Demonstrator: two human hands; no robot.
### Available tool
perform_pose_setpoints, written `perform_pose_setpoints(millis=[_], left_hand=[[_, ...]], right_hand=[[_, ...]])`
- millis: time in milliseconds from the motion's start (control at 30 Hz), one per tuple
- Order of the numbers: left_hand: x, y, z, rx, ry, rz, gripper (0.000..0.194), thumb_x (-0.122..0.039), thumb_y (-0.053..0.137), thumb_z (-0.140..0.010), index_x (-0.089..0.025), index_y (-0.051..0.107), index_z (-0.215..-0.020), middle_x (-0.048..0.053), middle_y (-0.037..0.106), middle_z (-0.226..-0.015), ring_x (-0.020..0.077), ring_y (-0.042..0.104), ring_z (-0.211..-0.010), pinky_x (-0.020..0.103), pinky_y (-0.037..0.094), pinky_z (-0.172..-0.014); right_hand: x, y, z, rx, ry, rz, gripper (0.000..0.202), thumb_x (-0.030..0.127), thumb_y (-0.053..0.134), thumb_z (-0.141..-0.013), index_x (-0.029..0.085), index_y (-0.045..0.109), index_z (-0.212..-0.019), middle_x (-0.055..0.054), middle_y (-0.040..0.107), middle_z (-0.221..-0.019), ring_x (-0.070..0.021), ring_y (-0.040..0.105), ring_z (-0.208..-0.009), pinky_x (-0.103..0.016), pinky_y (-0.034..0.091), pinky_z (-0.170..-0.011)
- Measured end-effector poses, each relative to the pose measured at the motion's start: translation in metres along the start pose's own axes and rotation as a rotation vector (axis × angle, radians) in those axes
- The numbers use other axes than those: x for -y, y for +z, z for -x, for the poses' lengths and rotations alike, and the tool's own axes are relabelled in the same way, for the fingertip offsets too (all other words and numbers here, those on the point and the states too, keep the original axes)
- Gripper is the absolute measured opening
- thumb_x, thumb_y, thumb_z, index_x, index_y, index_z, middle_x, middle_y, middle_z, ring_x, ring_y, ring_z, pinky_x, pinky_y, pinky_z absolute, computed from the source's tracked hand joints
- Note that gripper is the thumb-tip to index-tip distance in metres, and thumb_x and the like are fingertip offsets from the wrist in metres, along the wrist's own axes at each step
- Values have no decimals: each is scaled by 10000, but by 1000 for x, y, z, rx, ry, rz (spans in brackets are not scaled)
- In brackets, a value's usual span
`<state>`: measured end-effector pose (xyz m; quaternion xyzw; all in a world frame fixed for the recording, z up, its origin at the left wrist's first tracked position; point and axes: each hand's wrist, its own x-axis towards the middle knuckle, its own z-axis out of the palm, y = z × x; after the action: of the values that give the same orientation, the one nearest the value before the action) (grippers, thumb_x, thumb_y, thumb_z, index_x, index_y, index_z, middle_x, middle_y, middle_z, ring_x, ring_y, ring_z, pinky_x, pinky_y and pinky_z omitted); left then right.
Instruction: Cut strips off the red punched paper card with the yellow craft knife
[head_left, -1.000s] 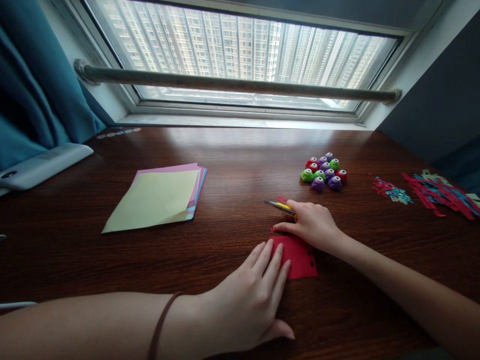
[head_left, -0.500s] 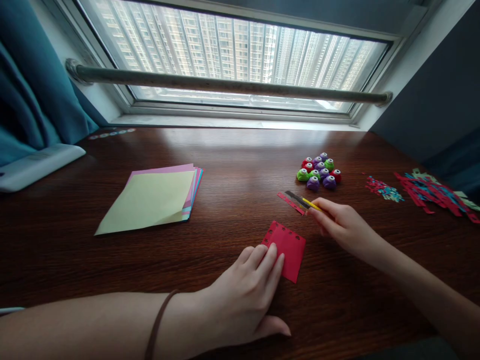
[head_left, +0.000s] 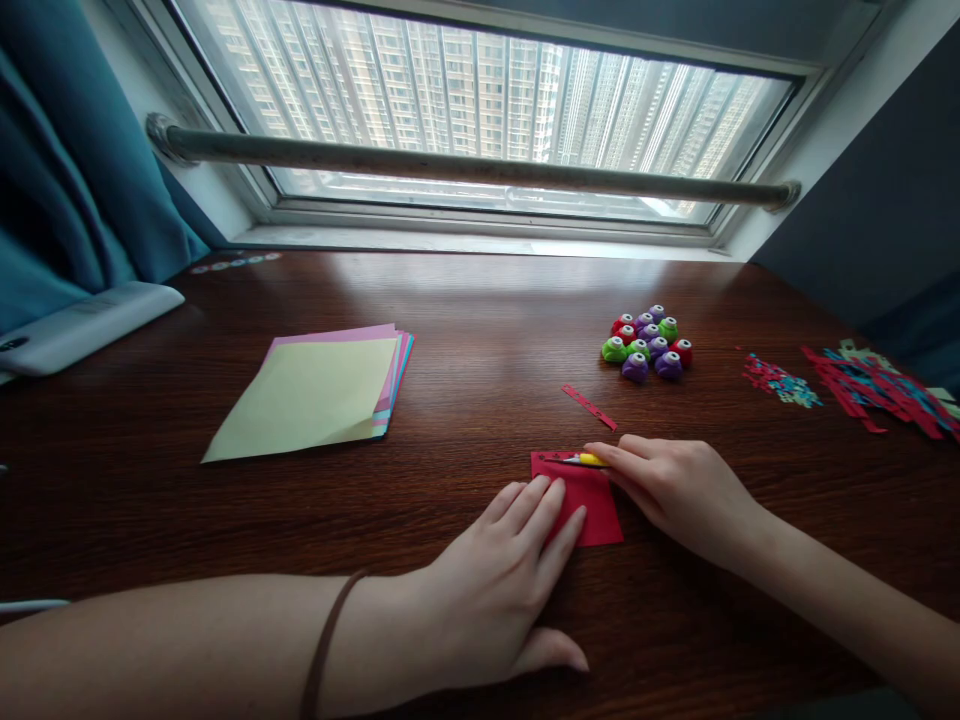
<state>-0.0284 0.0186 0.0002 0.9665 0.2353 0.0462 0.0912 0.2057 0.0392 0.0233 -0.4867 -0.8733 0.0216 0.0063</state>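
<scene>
While the red paper [head_left: 589, 505] is pinned flat to the table [head_left: 465, 400] by the spread left hand [head_left: 499, 590], a yellow knife [head_left: 585, 460] is pinched in the right hand [head_left: 679, 485] along its far edge — a cut strip [head_left: 590, 406] lies just beyond.

- A dark wooden table [head_left: 480, 320] fills the middle and lower frame, running up to the window sill.
- A red paper piece [head_left: 592, 500] lies at lower centre.
- A thin red strip [head_left: 589, 406] lies just above it.
- A stack of coloured paper sheets [head_left: 315, 395], pale yellow on top, sits left of centre.
- A cluster of small green, purple and red punches [head_left: 649, 343] sits right of centre.
- Red and blue paper scraps [head_left: 862, 385] lie at the right edge.
- A white flat object [head_left: 82, 325] rests at the left edge.
</scene>
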Motion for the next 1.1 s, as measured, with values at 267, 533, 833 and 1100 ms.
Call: perform_pose_setpoints(millis=[267, 533, 833, 1100], left_hand=[[1, -1, -1, 15, -4, 19, 824, -671, 222, -797, -65, 263, -1353, 209, 292, -1359, 372, 211, -1267, 483, 228, -1014], [0, -8, -2, 44, -5, 42, 794, -654, 239, -807, -78, 273, -1352, 204, 290, -1357, 393, 187, -1264, 515, 212, -1010], [0, -12, -3, 69, -20, 43, 711, -593, 273, -838, -110, 265, -1360, 186, 279, -1370, 380, 192, -1265, 504, 246, -998], [0, -12, -4, 77, -17, 29, 702, -587, 258, -844, -111, 264, -1361, 180, 283, -1371, 381, 201, -1259, 502, 257, -989]], right_hand=[[-4, 1, -4, -45, -75, 91, 291, 227, 426, -886, 273, 496, -1165, 9, 574, -813, -132, 551, -707, -256, 311, -565], [-14, 2, -10, -64, -159, 95, 269, 214, 430, -882, 266, 526, -1129, 3, 582, -808, -128, 547, -727, -249, 316, -590], [-24, 6, -7, -83, -207, 100, 260, 189, 429, -875, 221, 551, -1101, -20, 591, -787, -121, 543, -692, -239, 334, -589], [-41, 6, 12, -30, -166, 116, 272, 199, 403, -892, 224, 531, -1131, -18, 575, -799, -127, 546, -713, -244, 350, -617]])
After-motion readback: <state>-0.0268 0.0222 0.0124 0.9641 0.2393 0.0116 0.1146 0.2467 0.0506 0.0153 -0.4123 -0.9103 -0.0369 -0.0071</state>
